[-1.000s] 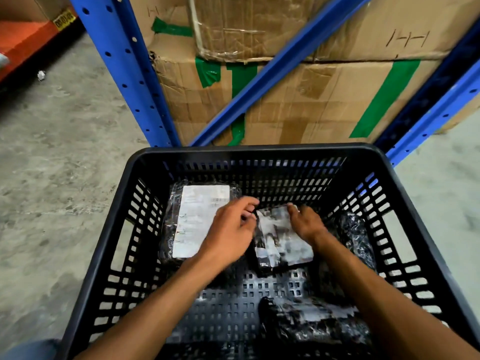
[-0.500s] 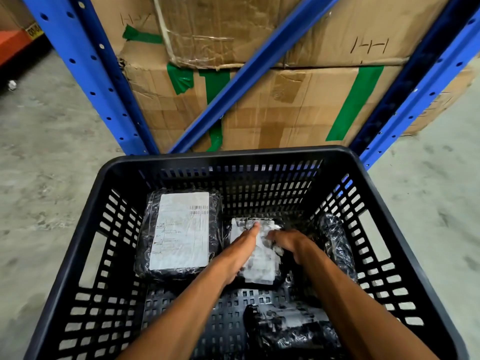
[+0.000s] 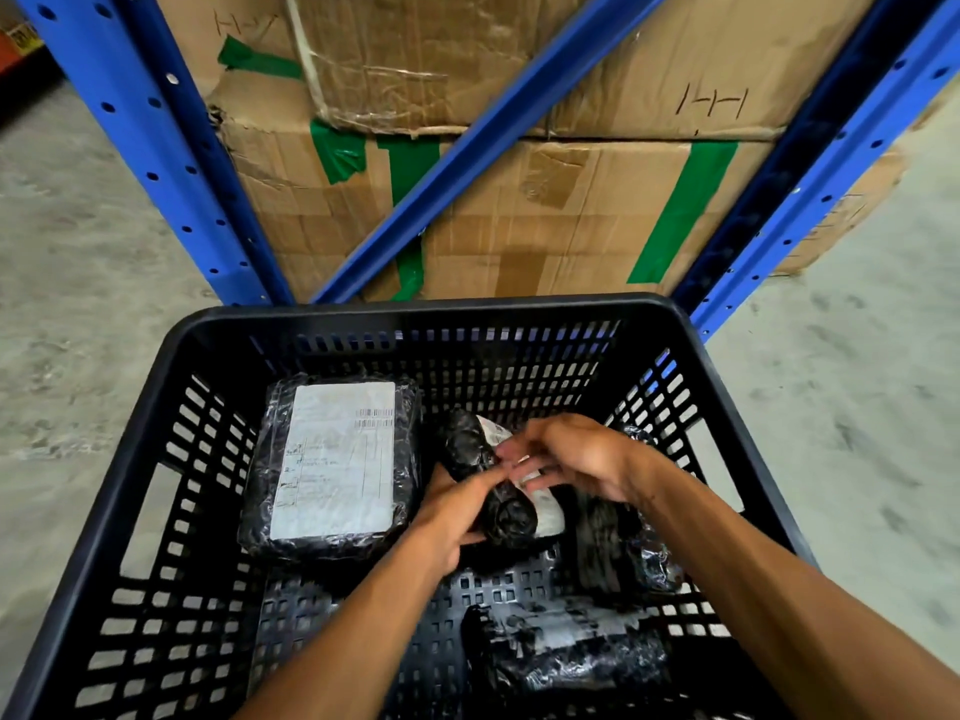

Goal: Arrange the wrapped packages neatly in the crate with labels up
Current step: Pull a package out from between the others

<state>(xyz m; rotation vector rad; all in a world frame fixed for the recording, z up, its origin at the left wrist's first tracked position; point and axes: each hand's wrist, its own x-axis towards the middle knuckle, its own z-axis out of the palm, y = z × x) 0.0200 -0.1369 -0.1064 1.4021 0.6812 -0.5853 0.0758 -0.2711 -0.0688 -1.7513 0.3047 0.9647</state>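
I have both hands clamped on the small package mid-crate: left hand underneath, right hand on top, tilting it so its label can face up like the flat package beside it.

label text on big package too blurred to read; crate near edge cut off at frame bottom

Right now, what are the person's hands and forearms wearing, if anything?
Nothing that shows: the left hand and the right hand are bare, with no gloves, rings, watch or wristband. Both forearms are uncovered to the frame's edge; no sleeve is in view.
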